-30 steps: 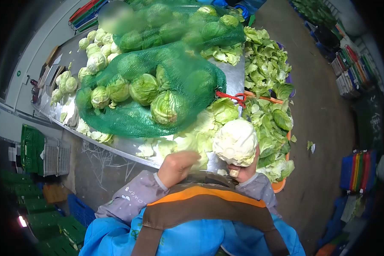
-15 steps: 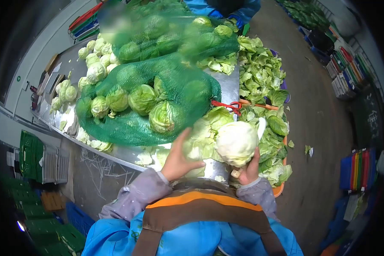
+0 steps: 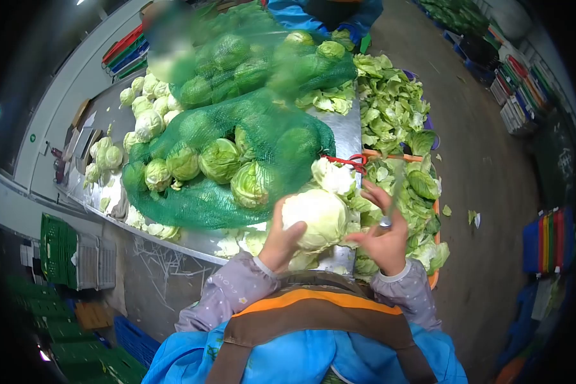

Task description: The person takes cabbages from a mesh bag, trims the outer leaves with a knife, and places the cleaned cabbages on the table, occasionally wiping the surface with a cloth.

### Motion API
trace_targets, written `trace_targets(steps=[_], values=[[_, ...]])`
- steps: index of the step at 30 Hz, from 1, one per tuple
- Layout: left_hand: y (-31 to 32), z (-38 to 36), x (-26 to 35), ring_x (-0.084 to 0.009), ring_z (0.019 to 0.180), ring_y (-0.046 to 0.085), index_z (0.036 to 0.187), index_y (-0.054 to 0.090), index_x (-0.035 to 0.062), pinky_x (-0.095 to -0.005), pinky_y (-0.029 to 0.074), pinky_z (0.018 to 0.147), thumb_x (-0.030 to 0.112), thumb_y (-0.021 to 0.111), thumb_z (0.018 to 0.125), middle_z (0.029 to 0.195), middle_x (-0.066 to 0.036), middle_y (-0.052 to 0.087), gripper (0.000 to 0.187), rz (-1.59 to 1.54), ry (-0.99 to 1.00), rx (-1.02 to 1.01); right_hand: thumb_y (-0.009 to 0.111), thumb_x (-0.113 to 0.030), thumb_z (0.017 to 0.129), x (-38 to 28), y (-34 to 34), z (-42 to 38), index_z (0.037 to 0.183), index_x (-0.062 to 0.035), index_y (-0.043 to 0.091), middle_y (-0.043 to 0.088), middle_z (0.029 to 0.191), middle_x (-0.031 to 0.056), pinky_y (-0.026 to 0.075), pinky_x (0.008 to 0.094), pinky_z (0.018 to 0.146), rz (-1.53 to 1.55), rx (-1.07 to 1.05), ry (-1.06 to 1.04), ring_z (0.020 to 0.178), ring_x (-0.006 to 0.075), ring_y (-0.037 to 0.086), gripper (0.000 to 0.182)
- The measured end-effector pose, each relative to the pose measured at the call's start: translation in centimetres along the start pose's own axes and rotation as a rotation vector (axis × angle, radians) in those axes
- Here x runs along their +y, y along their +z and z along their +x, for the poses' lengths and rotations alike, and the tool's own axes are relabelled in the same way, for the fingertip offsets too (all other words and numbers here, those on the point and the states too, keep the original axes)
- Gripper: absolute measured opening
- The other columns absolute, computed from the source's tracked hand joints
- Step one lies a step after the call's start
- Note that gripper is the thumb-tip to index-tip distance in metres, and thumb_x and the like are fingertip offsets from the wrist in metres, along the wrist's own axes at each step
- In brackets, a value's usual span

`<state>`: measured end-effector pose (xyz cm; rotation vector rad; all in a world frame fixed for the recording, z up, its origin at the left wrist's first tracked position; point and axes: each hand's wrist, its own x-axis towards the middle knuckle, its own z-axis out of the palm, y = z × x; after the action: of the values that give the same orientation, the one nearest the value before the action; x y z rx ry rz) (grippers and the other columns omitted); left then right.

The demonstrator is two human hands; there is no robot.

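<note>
A pale, trimmed cabbage (image 3: 315, 219) is held just above the near edge of the metal tabletop (image 3: 347, 121), close in front of the person's chest. The left hand (image 3: 280, 238) is closed against the cabbage's left and lower side, with the thumb raised along its flank, so the head is gripped by that hand. The right hand (image 3: 383, 238) is seen just to the right of the cabbage with its fingers (image 3: 376, 193) spread and curled; a thin blade-like object (image 3: 393, 192) appears to rise from it, but it is blurred, and whether that grip is closed on a handle cannot be told. The right hand is not touching the cabbage.

Behind the cabbage, further along the tabletop, a large green net sack (image 3: 237, 160) full of cabbages is laid on its side, and a red tie (image 3: 347, 162) is seen at its mouth, just beyond the held cabbage. A second net sack (image 3: 262, 57) lies behind the first. To the left of the sacks, loose trimmed cabbages (image 3: 148, 102) are heaped on the tabletop. To the right of the held cabbage, an orange tub (image 3: 434, 276) filled with cut-off outer leaves (image 3: 393, 109) stands beside the tabletop, and the leaf pile continues away along the tabletop's right edge. Green crates (image 3: 57, 249) are stacked on the floor to the left, below the tabletop.
</note>
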<state>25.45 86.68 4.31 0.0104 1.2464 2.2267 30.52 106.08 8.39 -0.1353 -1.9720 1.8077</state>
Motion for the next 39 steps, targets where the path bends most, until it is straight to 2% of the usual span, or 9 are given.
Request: trace_targets(steps=[3, 7, 10, 14, 16, 22, 31, 36, 39], values=[[-1.0, 0.1, -0.4, -0.0277, 0.119, 0.045, 0.135, 0.026, 0.0122, -0.0453, 0.041, 0.099, 0.031, 0.071, 0.078, 0.129, -0.011, 0.042, 0.075, 0.129, 0.099, -0.01, 0.081, -0.009, 0.066, -1.0, 0.5, 0.9, 0.103, -0.0006, 0.062, 0.065, 0.107, 0.0163, 0.054, 0.0298, 0.076, -0.319, -0.129, -0.307, 0.081, 0.02, 0.067, 0.042], [-1.3, -0.8, 0.8, -0.0306, 0.119, 0.047, 0.136, 0.029, 0.0102, -0.0464, 0.04, 0.101, 0.039, 0.068, 0.079, 0.129, -0.013, 0.044, 0.075, -0.064, -0.012, 0.028, 0.076, -0.001, 0.067, 3.7, -2.6, 2.3, 0.084, 0.0015, 0.065, 0.069, 0.091, 0.0132, 0.054, 0.0331, 0.078, 0.115, -0.143, 0.149, 0.08, 0.0218, 0.066, 0.021], [-2.1, -0.8, 1.2, -0.038, 0.117, 0.05, 0.141, 0.03, 0.0138, -0.0499, 0.049, 0.089, 0.065, 0.046, 0.083, 0.134, -0.018, 0.044, 0.078, -0.422, -0.255, -0.135, 0.076, -0.002, 0.069, 4.1, -3.4, 3.0, 0.091, -0.0016, 0.066, 0.068, 0.094, 0.0116, 0.053, 0.0305, 0.073, -0.744, -0.206, 0.208, 0.092, 0.02, 0.065, 0.025], [-0.7, 0.2, 2.6, -0.0406, 0.094, 0.062, 0.137, 0.035, 0.0093, -0.0423, 0.056, 0.047, 0.071, 0.031, 0.084, 0.126, -0.02, 0.05, 0.082, -0.608, -0.538, -0.462, 0.082, -0.008, 0.06, 1.7, -2.0, 3.1, 0.122, -0.0035, 0.053, 0.059, 0.118, 0.011, 0.053, 0.0323, 0.078, 0.255, -0.301, 0.193, 0.108, 0.0243, 0.058, 0.069], [-0.2, 0.5, 2.4, -0.0393, 0.095, 0.062, 0.136, 0.037, 0.0092, -0.0439, 0.057, 0.052, 0.069, 0.031, 0.085, 0.125, -0.019, 0.052, 0.079, -0.308, -0.568, -0.358, 0.085, -0.013, 0.06, 1.5, -0.1, 2.9, 0.138, -0.0062, 0.036, 0.044, 0.136, 0.0128, 0.052, 0.0262, 0.075, 0.562, -0.549, 0.286, 0.123, 0.02, 0.045, 0.093], [-0.9, 0.2, 2.1, -0.0335, 0.109, 0.057, 0.132, 0.043, 0.0069, -0.0507, 0.05, 0.085, 0.062, 0.033, 0.091, 0.125, -0.016, 0.055, 0.069, -0.449, -0.406, -0.111, 0.073, -0.029, 0.079, 5.0, 3.3, 0.0, 0.114, -0.0004, 0.06, 0.062, 0.074, 0.0007, 0.036, 0.0193, 0.037, 0.335, -0.2, 0.6, 0.039, 0.0041, 0.043, 0.046], [-0.8, 0.7, 1.2, -0.0344, 0.113, 0.053, 0.134, 0.043, 0.0191, -0.0569, 0.042, 0.088, 0.069, 0.031, 0.085, 0.129, -0.011, 0.052, 0.071, -0.453, -0.522, -0.088, 0.069, -0.021, 0.084, 5.1, 1.6, 2.0, 0.099, 0.0007, 0.066, 0.063, 0.07, 0.0065, 0.046, 0.0202, 0.046, 0.167, 0.033, 0.141, 0.052, 0.009, 0.057, 0.027], [-1.5, 1.4, -0.1, -0.0318, 0.117, 0.05, 0.134, 0.043, 0.0214, -0.0549, 0.041, 0.092, 0.07, 0.029, 0.085, 0.129, -0.008, 0.052, 0.07, -0.339, -0.629, 0.05, 0.073, -0.031, 0.08, 8.5, 0.1, 2.0, 0.133, 0.0013, 0.04, 0.058, 0.116, 0.0144, 0.05, 0.0332, 0.084, 0.195, -0.444, 0.606, 0.093, 0.0198, 0.063, 0.07], [-1.9, 1.0, -1.9, -0.033, 0.118, 0.048, 0.135, 0.039, 0.0156, -0.0511, 0.039, 0.096, 0.065, 0.042, 0.08, 0.129, -0.011, 0.051, 0.073, 0.177, -0.37, 0.067, 0.068, -0.039, 0.083, 10.6, 0.7, -1.9, 0.133, 0.0001, 0.039, 0.059, 0.098, 0.0094, 0.048, 0.0262, 0.047, 0.544, -0.364, 0.773, 0.061, 0.0132, 0.058, 0.07]])
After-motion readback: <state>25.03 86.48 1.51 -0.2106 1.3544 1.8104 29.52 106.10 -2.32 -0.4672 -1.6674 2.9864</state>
